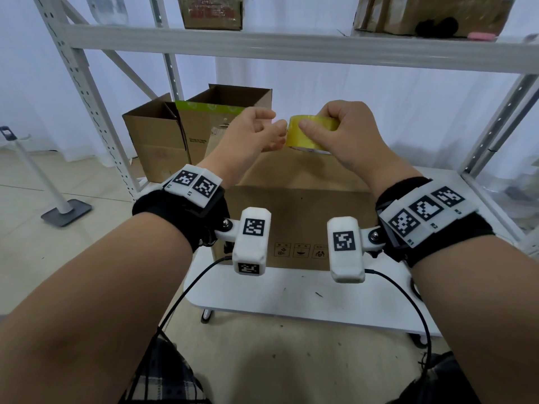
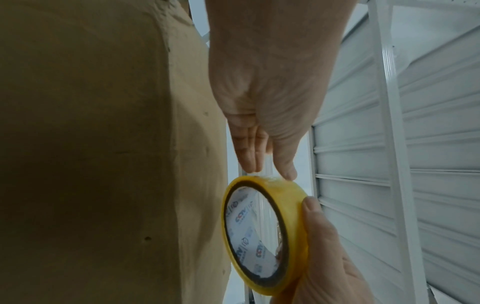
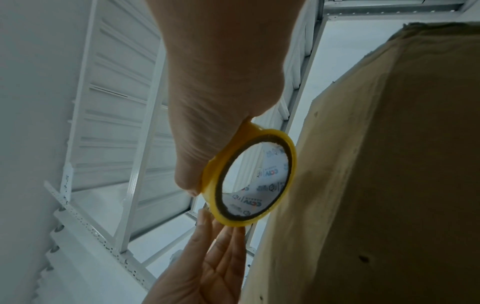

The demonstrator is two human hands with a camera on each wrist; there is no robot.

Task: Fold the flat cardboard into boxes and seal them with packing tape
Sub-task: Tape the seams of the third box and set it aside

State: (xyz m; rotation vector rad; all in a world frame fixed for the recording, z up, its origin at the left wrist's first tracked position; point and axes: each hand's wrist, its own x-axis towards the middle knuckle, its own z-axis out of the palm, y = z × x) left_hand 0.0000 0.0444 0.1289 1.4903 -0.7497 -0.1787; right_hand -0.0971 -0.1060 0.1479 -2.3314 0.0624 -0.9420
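My right hand (image 1: 344, 132) grips a yellow roll of packing tape (image 1: 312, 134), thumb on its outer face, raised above the brown cardboard box (image 1: 291, 205). My left hand (image 1: 256, 132) meets the roll from the left, and its thumb and fingertips pinch the tape's loose end at the roll's edge. The left wrist view shows the left hand (image 2: 270, 172) touching the top of the tape roll (image 2: 291, 191), with the box (image 2: 78, 144) beside it. From the right wrist the right hand (image 3: 221, 102) wraps the tape roll (image 3: 275, 132) next to the box (image 3: 389, 164).
The box stands on a small white table (image 1: 291, 293). Two open cardboard boxes (image 1: 157, 135) stand behind it on the left, inside a white metal rack (image 1: 291, 45). More boxes (image 1: 213, 10) sit on the rack's upper shelf. A white floor stand (image 1: 65, 211) is at the left.
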